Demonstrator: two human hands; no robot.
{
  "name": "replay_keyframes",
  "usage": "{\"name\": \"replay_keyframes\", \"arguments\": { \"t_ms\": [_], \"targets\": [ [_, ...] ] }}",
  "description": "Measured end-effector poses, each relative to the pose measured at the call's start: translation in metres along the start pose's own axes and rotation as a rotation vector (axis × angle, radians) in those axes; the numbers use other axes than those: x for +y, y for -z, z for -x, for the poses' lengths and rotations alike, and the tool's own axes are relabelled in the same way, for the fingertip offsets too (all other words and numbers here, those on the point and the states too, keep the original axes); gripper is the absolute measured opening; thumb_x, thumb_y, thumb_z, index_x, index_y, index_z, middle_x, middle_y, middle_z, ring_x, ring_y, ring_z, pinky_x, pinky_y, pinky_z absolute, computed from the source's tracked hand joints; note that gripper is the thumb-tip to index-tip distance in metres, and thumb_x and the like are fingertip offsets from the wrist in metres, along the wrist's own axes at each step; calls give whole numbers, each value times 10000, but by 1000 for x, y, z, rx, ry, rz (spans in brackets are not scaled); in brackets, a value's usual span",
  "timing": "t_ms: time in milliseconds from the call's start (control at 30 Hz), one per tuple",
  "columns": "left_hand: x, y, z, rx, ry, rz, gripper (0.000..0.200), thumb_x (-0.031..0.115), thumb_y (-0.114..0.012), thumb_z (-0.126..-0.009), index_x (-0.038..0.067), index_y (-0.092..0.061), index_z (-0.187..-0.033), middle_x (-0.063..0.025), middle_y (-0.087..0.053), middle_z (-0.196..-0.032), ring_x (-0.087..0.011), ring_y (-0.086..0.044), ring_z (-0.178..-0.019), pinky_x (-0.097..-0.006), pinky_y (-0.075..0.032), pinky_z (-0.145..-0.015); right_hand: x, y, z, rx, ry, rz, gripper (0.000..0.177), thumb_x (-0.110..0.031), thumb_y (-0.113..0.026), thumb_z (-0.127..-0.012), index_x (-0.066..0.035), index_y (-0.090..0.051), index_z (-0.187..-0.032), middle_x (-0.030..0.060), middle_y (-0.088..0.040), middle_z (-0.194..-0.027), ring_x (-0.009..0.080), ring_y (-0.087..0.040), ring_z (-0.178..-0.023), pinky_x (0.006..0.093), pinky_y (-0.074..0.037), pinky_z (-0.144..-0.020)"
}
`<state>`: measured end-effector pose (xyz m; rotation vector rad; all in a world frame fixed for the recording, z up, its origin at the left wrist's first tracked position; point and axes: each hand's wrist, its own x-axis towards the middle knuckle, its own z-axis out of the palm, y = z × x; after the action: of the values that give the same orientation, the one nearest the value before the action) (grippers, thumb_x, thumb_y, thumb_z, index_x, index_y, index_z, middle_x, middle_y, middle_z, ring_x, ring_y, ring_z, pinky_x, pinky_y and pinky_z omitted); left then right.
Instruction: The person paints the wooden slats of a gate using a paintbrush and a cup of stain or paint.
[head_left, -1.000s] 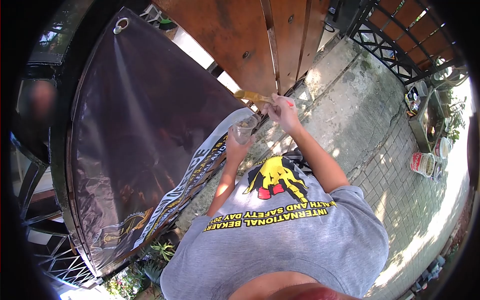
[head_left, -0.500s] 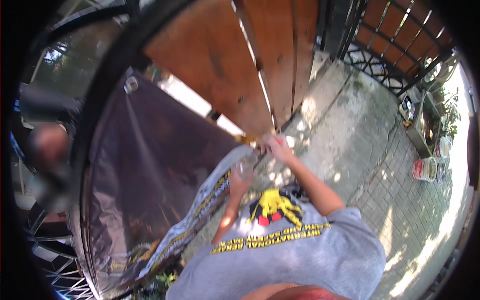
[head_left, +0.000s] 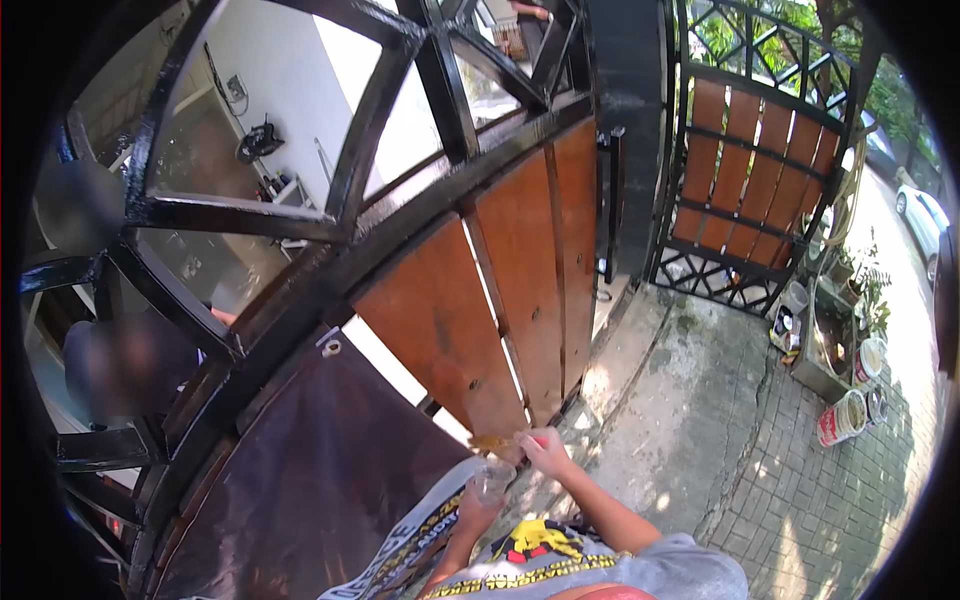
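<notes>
My right hand [head_left: 545, 452] is closed around a paintbrush [head_left: 492, 441], whose tan end points left and overlaps the lower edge of the brown wooden gate panel [head_left: 440, 330]. Just below and to the left, my left hand [head_left: 478, 510] grips a clear plastic cup [head_left: 493, 482]. The cup sits close under the brush. Beside my left forearm hangs a dark banner [head_left: 310, 470] with a grey lettered border, fixed by an eyelet to the black gate frame [head_left: 350, 260].
Two people show blurred behind the black bars at the left, one a dark-clothed person [head_left: 125, 365]. A second gate [head_left: 750, 170] stands at the back right. Paint buckets [head_left: 842, 418] and a planter [head_left: 825, 340] line the right side of the paved ground [head_left: 680, 400].
My view has tilted up, showing more of the gate top and the street. My hands appear lower in view, still holding the cup and brush at the panel's lower edge.
</notes>
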<state>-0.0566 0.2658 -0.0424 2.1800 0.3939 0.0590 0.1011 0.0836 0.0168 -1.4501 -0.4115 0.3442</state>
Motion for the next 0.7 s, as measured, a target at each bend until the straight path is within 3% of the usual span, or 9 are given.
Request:
{"name": "replay_keyframes", "arguments": {
  "t_ms": [167, 267, 400, 433, 567, 667, 700],
  "targets": [
    [14, 0, -8, 5, -48, 70, 830, 449, -908, -747, -10, -522, -1320, -249, -684, -1205, -369, -688, -1128, -442, -542, -954, 22, 35, 7, 290, 109, -2, 391, -209, -543, -1046, 23, -677, -762, 33, -628, -647, 98, -536, -589, 272, -438, -577],
    [28, 9, -5, -11, -101, 109, 829, 428, -925, -732, -11, -527, -1312, -240, -688, -1200, -368, -688, -1125, -439, -544, -949, -16, 37, 14, 378, 79, 113, 394, -212, -548, -1046, 13, -678, -751, 33, -637, -662, 85, -537, -607, 269, -432, -584],
    [6, 8, -11, -41, -102, 80, 822, 402, -940, -713, 7, -543, -1314, -223, -681, -1221, -376, -675, -1133, -440, -539, -959, -18, 15, 15, 455, 124, 159, 411, -215, -554, -1048, 6, -642, -712, 12, -607, -642, 97, -526, -601, 291, -422, -575],
    [1, 8, -17, -34, -88, 71, 818, 404, -937, -708, 17, -555, -1319, -219, -669, -1251, -381, -659, -1163, -447, -529, -987, 9, 6, 7, 517, 168, 48, 413, -216, -557, -1047, 13, -630, -711, 36, -580, -603, 121, -522, -567, 319, -419, -556],
    [18, 25, -10, -18, -208, 7, 810, 410, -944, -676, 19, -599, -1295, -210, -641, -1260, -378, -624, -1194, -450, -510, -1022, 63, -15, 5, 578, 13, 264, 437, -260, -558, -1035, 16, -620, -703, 107, -537, -551, 154, -511, -506, 372, -414, -528],
    [7, 28, -13, -19, -318, -18, 792, 410, -951, -659, 27, -626, -1271, -194, -631, -1246, -373, -608, -1195, -445, -501, -1031, 108, -21, -1, 531, -251, 250, 485, -285, -526, -1046, 18, -628, -681, 45, -601, -589, 161, -578, -565, 350, -474, -598],
    [5, 29, -11, -15, -309, -35, 793, 412, -952, -659, 31, -627, -1273, -191, -637, -1244, -370, -616, -1188, -444, -506, -1023, 107, -26, -3, 534, -231, 189, 487, -267, -518, -1035, 0, -609, -638, 51, -610, -597, 159, -586, -565, 335, -470, -584]
  ]
}}
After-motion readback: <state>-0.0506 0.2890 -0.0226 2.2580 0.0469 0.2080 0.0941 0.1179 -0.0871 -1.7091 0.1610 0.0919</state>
